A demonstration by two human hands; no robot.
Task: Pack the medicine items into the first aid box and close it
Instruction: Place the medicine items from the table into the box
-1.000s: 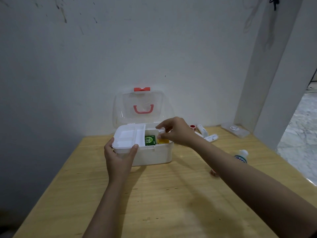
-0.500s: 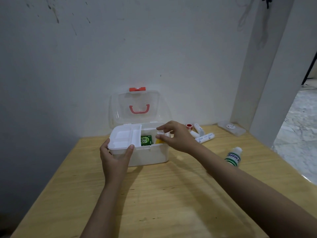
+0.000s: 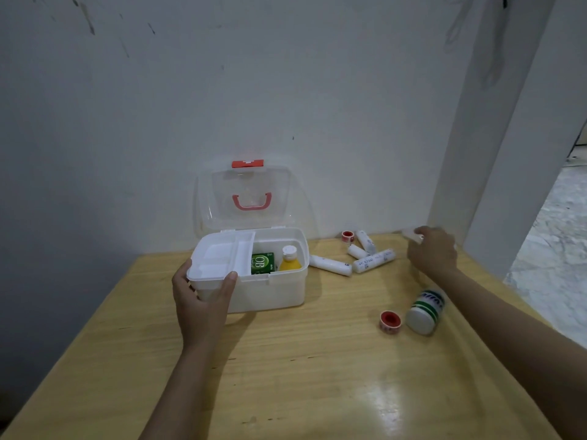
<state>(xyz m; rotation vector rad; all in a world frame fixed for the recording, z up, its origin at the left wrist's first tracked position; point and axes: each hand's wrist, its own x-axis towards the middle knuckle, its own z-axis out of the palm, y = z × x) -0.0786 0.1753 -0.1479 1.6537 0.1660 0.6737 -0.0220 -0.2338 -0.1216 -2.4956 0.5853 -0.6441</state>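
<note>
The white first aid box (image 3: 270, 290) stands open on the wooden table, its clear lid (image 3: 219, 201) with a red handle leaning back against the wall. Inside sit a white tray (image 3: 222, 257), a green carton (image 3: 262, 263) and a yellow bottle (image 3: 289, 260) with a white cap. My left hand (image 3: 203, 300) grips the box's front left corner. My right hand (image 3: 433, 252) is far to the right, over a small clear plastic item (image 3: 411, 235) at the back of the table; the hand is blurred and its grip is unclear.
Several white bandage rolls (image 3: 373, 260) and a red tape roll (image 3: 347, 235) lie right of the box. Nearer me lie another red tape roll (image 3: 390, 321) and a white bottle (image 3: 425, 311) with a green label. A white pillar (image 3: 508, 154) borders the table's right rear.
My right hand left the yellow bottle standing in the box and swung right to the table's back corner. My left hand stayed on the box.
</note>
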